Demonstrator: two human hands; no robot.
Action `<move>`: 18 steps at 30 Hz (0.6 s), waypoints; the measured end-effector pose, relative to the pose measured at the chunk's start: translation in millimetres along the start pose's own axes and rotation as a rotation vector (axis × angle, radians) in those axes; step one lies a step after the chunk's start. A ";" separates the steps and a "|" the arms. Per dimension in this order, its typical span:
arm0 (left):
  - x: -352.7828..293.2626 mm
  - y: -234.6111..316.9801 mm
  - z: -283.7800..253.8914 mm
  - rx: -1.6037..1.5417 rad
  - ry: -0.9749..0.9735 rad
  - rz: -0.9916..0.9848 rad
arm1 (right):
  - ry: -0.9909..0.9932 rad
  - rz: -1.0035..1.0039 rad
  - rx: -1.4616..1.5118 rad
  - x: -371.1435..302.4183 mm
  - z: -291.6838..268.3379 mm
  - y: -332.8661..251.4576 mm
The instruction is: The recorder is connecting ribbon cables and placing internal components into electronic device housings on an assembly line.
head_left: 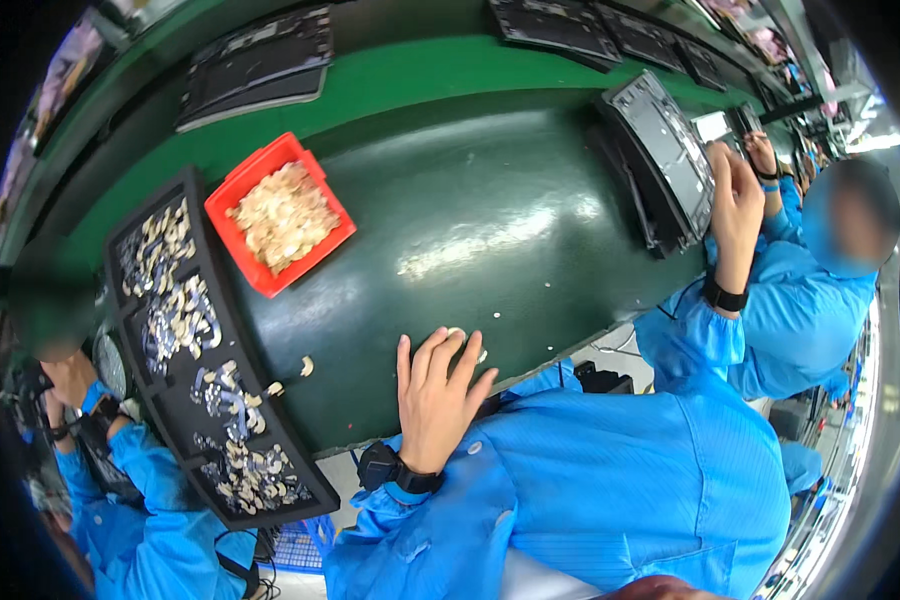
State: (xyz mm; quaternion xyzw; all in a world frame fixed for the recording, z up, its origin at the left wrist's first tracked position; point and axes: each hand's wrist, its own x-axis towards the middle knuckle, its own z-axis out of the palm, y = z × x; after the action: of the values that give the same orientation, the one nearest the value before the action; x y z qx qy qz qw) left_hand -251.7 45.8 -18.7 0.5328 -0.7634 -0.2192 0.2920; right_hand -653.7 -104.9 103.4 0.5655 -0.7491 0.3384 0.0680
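Here the left hand [435, 395] lies flat, fingers released, half hiding small pale parts [460, 337]; right hand unseen.

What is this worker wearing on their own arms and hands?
Only one of the person's own hands shows clearly, seemingly the right hand. It is bare, with no glove. A black band, like a watch or wrist strap, circles the wrist. The arm is covered by a bright blue sleeve of smooth work-coat fabric. The left hand is out of view.
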 end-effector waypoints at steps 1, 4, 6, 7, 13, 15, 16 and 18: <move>-2.4 -1.9 3.6 -0.009 -0.014 0.021 | 0.045 0.184 -0.245 -10.0 -17.7 41.2; -7.7 -4.0 5.5 -0.057 0.076 0.044 | -0.214 0.398 -0.297 -32.2 -13.9 127.0; -10.2 -5.4 5.3 -0.039 0.089 0.059 | -0.220 0.410 -0.283 -34.1 12.7 128.6; -10.9 -5.3 1.8 -0.025 0.113 0.063 | -0.197 0.323 -0.350 -31.7 25.7 131.3; 14.9 7.3 -3.9 -0.001 0.226 0.011 | -0.169 0.277 0.006 -21.2 19.8 261.7; 16.1 12.6 -1.7 -0.022 0.234 -0.013 | -0.161 0.370 0.209 -20.8 31.3 252.9; 14.6 14.9 2.5 -0.123 0.244 -0.086 | -0.235 0.498 0.240 -18.4 27.5 233.8; 13.8 19.3 9.3 -0.321 0.232 -0.201 | -0.146 0.450 0.339 -20.0 34.5 227.6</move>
State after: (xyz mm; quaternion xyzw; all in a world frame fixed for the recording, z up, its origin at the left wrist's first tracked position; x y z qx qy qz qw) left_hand -274.8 39.6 -10.1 0.5744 -0.6232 -0.3032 0.4356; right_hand -840.3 -79.2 -30.4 0.4112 -0.7915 0.4236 -0.1583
